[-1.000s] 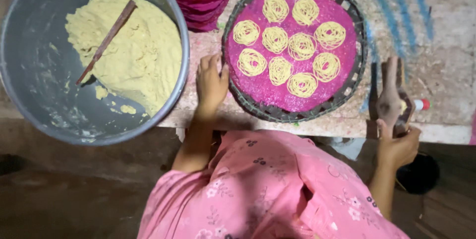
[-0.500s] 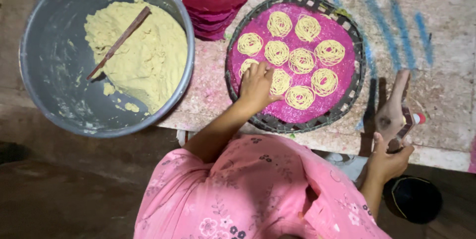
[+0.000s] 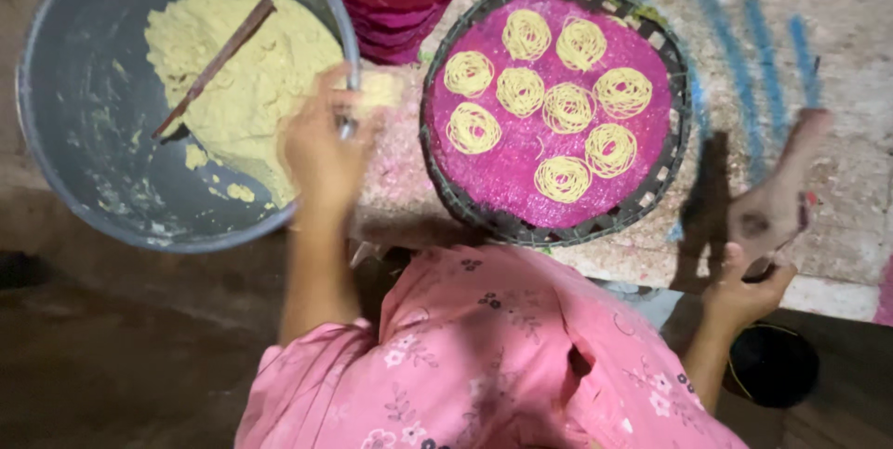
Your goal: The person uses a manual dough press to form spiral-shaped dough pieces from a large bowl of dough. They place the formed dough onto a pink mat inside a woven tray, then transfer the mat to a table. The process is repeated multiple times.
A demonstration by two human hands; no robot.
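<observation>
Left hand (image 3: 321, 147), blurred, fingers curled at the near-right rim of the grey basin (image 3: 56, 179), dough (image 3: 237, 77) just far-left of it; right hand (image 3: 753, 281) grips a press (image 3: 777, 198), long axis running near-to-far, right of the noodle tray (image 3: 679, 133).

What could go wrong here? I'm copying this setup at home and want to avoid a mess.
1. The big gray bowl looks to stick out past the table edge; the left hand pressing on its rim might tip it and spill the dough.
2. The round tray also sits near the edge, so a bump could slide the noodle coils off.
3. The right hand holds the press one-handed; its grip could slip.
</observation>
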